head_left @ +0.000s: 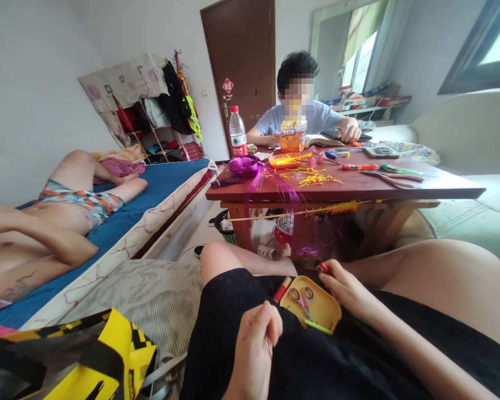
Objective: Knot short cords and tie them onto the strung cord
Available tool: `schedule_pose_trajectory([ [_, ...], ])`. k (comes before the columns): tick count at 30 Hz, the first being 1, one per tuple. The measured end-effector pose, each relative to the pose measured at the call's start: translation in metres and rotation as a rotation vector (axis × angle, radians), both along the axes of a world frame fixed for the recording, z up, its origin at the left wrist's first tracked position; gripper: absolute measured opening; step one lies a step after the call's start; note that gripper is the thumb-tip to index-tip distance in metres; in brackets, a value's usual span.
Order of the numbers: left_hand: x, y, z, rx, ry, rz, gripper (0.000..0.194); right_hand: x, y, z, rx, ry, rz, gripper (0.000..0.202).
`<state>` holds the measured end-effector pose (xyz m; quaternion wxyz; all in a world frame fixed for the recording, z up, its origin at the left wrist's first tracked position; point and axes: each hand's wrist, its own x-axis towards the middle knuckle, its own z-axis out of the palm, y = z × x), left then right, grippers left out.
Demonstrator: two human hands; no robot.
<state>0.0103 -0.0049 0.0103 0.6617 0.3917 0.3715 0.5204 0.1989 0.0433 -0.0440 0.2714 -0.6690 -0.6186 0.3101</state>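
Observation:
My left hand [258, 328] is closed above my lap, and a thin dark thread hangs from its fingers. Over my right thigh, my right hand [337, 280] pinches a small red and black item [323, 268] too small to identify. Between my hands, a yellow tray [331, 308] rests on the lap, holding pink-handled scissors [303, 300] and a bright green stick [319, 326]. A red cylindrical piece [282, 289] lies against the tray's left edge.
Ahead, a red table [250, 191] carries purple strands [248, 166], yellow pieces [316, 178], bottles and pliers [385, 178]. A person [327, 114] sits behind it. Another person lies on the blue bed [166, 178] at left. A yellow-black bag [112, 355] is at lower left.

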Motion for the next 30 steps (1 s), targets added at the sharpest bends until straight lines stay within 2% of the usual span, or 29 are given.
schedule_pose_trajectory([
  [2,0.000,0.000,0.000,-0.015,-0.023,0.001,0.050,0.009,0.009,-0.016,-0.049,-0.160,0.062,0.016],
  [6,-0.002,0.001,-0.002,-0.018,-0.039,0.000,0.048,-0.001,0.007,-0.044,-0.120,-0.411,0.211,0.017],
  [9,-0.004,0.003,-0.006,0.004,-0.046,0.003,0.048,-0.010,0.004,-0.042,-0.086,-0.526,0.258,0.019],
  [10,-0.004,0.004,-0.007,0.008,-0.049,0.004,0.048,-0.009,0.006,-0.035,-0.055,-0.551,0.263,0.017],
  [12,-0.005,0.005,-0.009,0.015,-0.049,-0.003,0.049,-0.004,0.016,-0.009,0.038,-0.582,0.248,0.013],
  [14,-0.005,0.005,-0.011,0.022,-0.041,-0.009,0.049,0.008,0.036,0.029,0.163,-0.598,0.181,0.015],
  [17,-0.005,0.005,-0.011,0.030,-0.018,-0.014,0.050,0.031,0.076,0.092,0.339,-0.632,0.001,0.028],
  [19,-0.006,0.007,-0.012,0.021,-0.001,-0.008,0.051,0.048,0.103,0.125,0.386,-0.667,-0.095,0.031],
  [20,-0.006,0.008,-0.012,0.015,0.004,-0.004,0.052,0.055,0.115,0.136,0.387,-0.686,-0.115,0.029],
  [23,-0.007,0.011,-0.014,-0.004,0.007,-0.006,0.054,0.071,0.140,0.149,0.345,-0.728,-0.061,0.019],
  [27,-0.006,0.012,-0.015,-0.027,0.009,-0.008,0.054,0.074,0.154,0.142,0.317,-0.722,0.054,0.023],
  [30,-0.006,0.011,-0.016,-0.029,0.001,-0.006,0.054,0.069,0.158,0.141,0.330,-0.644,0.078,0.023],
])
